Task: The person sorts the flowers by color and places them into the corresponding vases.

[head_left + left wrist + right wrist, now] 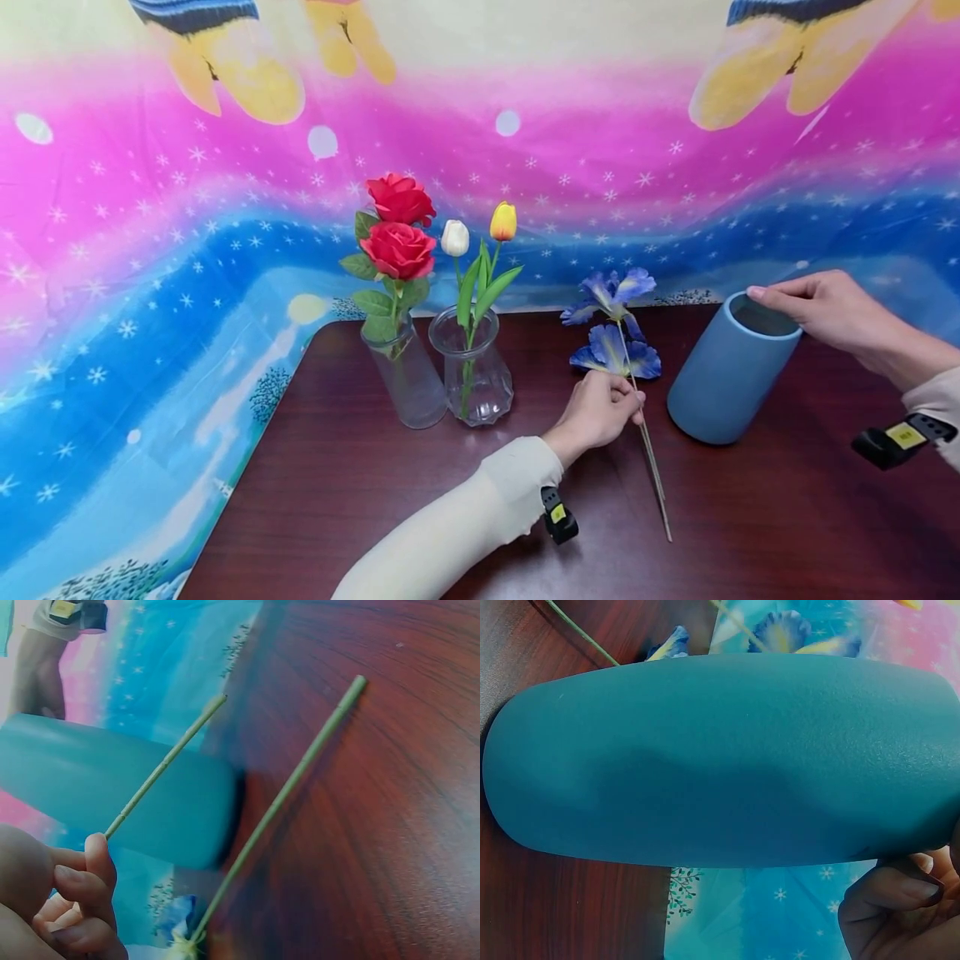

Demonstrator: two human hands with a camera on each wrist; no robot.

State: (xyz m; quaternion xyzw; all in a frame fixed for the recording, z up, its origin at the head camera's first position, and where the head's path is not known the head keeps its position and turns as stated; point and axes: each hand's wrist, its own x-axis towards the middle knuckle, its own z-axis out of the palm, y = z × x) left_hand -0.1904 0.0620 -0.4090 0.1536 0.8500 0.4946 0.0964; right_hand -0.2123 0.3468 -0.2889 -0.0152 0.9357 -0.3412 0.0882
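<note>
My left hand [600,408] pinches the thin stem [166,766] of a blue iris above the table, its bare end pointing away from the fingers. A second iris stem [281,799] lies on the wood beside it. Both blue-purple blooms, an upper one [615,292] and a lower one [618,352], are beyond the left hand in the head view; which belongs to the held stem I cannot tell. At the right, my right hand [840,308] grips the rim of a matte blue vase [731,379] between thumb and fingers. Its mouth shows no flowers.
Left of the irises, a tall clear glass vase [416,392] holds red roses [401,250]. Touching or close beside it, a flared glass vase [487,387] holds a white tulip [455,238] and a yellow one [503,222]. A patterned cloth [225,167] hangs behind the dark table [315,500].
</note>
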